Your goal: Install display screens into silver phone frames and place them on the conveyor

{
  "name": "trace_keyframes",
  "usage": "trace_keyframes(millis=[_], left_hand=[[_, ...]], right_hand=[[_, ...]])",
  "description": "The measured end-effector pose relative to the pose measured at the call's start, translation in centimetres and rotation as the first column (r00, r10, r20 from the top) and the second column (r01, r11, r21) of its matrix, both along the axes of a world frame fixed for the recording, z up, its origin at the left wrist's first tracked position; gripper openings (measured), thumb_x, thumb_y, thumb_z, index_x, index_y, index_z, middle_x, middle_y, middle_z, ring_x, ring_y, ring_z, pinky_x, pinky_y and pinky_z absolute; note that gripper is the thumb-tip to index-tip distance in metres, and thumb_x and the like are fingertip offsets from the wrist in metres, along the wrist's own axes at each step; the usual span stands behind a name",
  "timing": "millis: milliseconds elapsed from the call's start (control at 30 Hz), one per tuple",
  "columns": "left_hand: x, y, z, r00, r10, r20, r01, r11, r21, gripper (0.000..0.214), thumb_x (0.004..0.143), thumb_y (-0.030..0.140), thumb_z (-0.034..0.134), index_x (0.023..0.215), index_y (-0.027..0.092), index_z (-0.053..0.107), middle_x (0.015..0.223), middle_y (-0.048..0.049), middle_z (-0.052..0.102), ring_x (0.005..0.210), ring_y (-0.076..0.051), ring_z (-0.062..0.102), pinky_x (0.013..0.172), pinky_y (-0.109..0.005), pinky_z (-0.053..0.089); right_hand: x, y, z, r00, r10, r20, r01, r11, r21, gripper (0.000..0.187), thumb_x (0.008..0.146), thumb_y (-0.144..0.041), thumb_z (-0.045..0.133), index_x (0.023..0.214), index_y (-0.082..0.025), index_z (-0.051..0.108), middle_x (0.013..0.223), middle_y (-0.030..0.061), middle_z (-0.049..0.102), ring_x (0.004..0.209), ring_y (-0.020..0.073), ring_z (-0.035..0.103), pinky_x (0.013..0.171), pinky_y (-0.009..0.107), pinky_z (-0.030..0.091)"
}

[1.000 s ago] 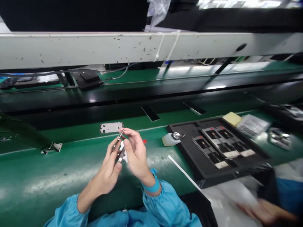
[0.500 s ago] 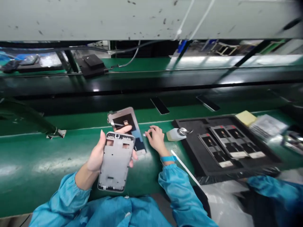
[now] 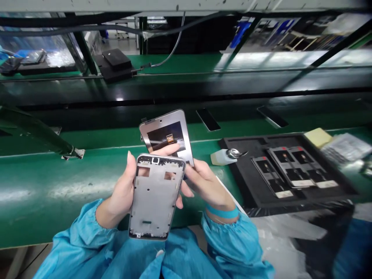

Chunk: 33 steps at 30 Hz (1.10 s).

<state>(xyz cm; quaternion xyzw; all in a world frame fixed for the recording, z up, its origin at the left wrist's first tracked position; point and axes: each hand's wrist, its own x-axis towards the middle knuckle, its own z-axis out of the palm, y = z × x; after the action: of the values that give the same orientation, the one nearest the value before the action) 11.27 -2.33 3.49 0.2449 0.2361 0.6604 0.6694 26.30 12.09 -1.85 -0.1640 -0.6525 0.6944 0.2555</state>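
At your far left the glossy green surface runs across the view, and your blue left sleeve comes up over its near edge. Your left hand is clenched around a flat grey metal phone frame with rectangular cut-outs: the thumb lies along the frame's left edge, and fingertips show at its right edge from behind. You hold the frame up in the air above the near edge of the surface, tilted a little, its open inner face toward you. Just behind it and higher, overlapping its top edge, is a silver display panel with a dark rectangle and a small orange-tipped flex cable on its back. One finger lies across the panel's lower part, just above the frame's top; you cannot tell which hand it belongs to. Your right hand, with a blue band at the wrist, is curled against the right side of both parts, fingertips touching the frame's right edge near the panel's lower corner; whether it truly grips either cannot be told. Further right a small white bottle with a metal cap sits on the surface just beside a black foam tray, which carries rows of dark flat parts. A yellow pad lies by the tray's far right corner
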Motion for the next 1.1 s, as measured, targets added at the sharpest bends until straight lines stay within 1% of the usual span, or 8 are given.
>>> trace_keyframes(millis=[100,167,267,367,533,733,867,1100], left_hand=[[-0.1,-0.1,0.1,0.992,0.124,-0.013,-0.124,0.992,0.018,0.094,0.103,0.088,0.041,0.170,0.023,0.050,0.113,-0.0166,0.084,0.086,-0.027,0.081,0.079,-0.036,0.064],[-0.3,-0.3,0.2,0.983,0.185,-0.008,-0.185,0.982,0.048,0.090,0.103,0.087,0.042,0.166,0.025,0.056,0.119,-0.0163,0.083,0.087,-0.027,0.081,0.080,-0.039,0.065],[-0.4,-0.7,0.8,0.973,0.231,0.001,-0.230,0.970,0.075,0.086,0.105,0.085,0.040,0.159,0.023,0.064,0.136,-0.0187,0.078,0.089,-0.027,0.080,0.078,-0.039,0.065],[-0.2,-1.0,1.4,0.964,0.260,0.054,-0.263,0.963,0.063,0.082,0.108,0.081,0.037,0.156,0.021,0.065,0.146,-0.0203,0.073,0.087,-0.026,0.080,0.075,-0.039,0.065],[-0.4,-0.5,2.4,0.943,0.303,0.139,-0.312,0.949,0.050,0.080,0.111,0.078,0.030,0.152,0.020,0.065,0.128,-0.0174,0.080,0.087,-0.025,0.079,0.075,-0.039,0.067],[-3.5,2.5,2.5,0.842,0.539,0.033,-0.536,0.841,-0.071,0.080,0.115,0.071,0.009,0.161,0.022,0.053,0.132,-0.0152,0.078,0.106,-0.032,0.081,0.074,-0.039,0.066],[-4.6,3.3,2.3,0.792,0.610,0.007,-0.607,0.790,-0.086,0.078,0.116,0.066,0.007,0.163,0.020,0.050,0.134,-0.0168,0.076,0.120,-0.037,0.079,0.076,-0.042,0.067],[-4.5,3.5,2.2,0.799,0.601,0.012,-0.598,0.797,-0.089,0.079,0.116,0.068,0.007,0.160,0.021,0.053,0.135,-0.0154,0.076,0.127,-0.040,0.076,0.082,-0.050,0.070]], right_hand=[[-0.1,-0.9,-0.1,0.995,0.095,-0.036,-0.099,0.987,-0.129,0.050,0.104,-0.070,0.067,0.096,-0.022,0.075,0.063,-0.0034,0.064,0.042,0.0163,0.059,0.053,0.036,0.063],[0.2,-0.8,-1.6,0.997,-0.043,-0.071,0.031,0.987,-0.159,0.054,0.105,-0.073,0.062,0.108,-0.022,0.079,0.077,0.0040,0.075,0.052,0.0223,0.068,0.058,0.042,0.066],[1.6,-0.2,-4.3,0.975,-0.168,-0.143,0.157,0.984,-0.088,0.065,0.112,-0.072,0.037,0.126,-0.026,0.081,0.109,0.0139,0.084,0.085,0.0329,0.081,0.080,0.054,0.070],[3.4,0.3,-6.1,0.969,-0.184,-0.164,0.187,0.982,-0.002,0.068,0.116,-0.063,0.021,0.142,-0.031,0.075,0.123,0.0126,0.083,0.095,0.0315,0.082,0.087,0.053,0.070],[5.9,1.0,-6.9,0.961,-0.242,-0.136,0.236,0.970,-0.062,0.050,0.113,-0.062,0.047,0.140,-0.033,0.077,0.133,0.0113,0.080,0.106,0.0314,0.083,0.079,0.047,0.072],[7.1,1.2,-4.9,0.925,-0.371,-0.077,0.379,0.914,0.144,0.051,0.093,-0.059,0.085,0.131,-0.026,0.078,0.128,0.0128,0.078,0.106,0.0327,0.080,0.087,0.052,0.071],[7.5,0.3,-2.5,0.937,-0.344,-0.066,0.345,0.873,0.345,0.056,0.093,-0.059,0.086,0.138,-0.026,0.077,0.132,0.0138,0.075,0.110,0.0343,0.079,0.091,0.053,0.071],[8.3,-1.7,1.2,0.970,-0.216,-0.115,0.243,0.810,0.534,0.055,0.094,-0.061,0.083,0.140,-0.031,0.078,0.143,0.0151,0.071,0.123,0.0437,0.073,0.103,0.073,0.063]])
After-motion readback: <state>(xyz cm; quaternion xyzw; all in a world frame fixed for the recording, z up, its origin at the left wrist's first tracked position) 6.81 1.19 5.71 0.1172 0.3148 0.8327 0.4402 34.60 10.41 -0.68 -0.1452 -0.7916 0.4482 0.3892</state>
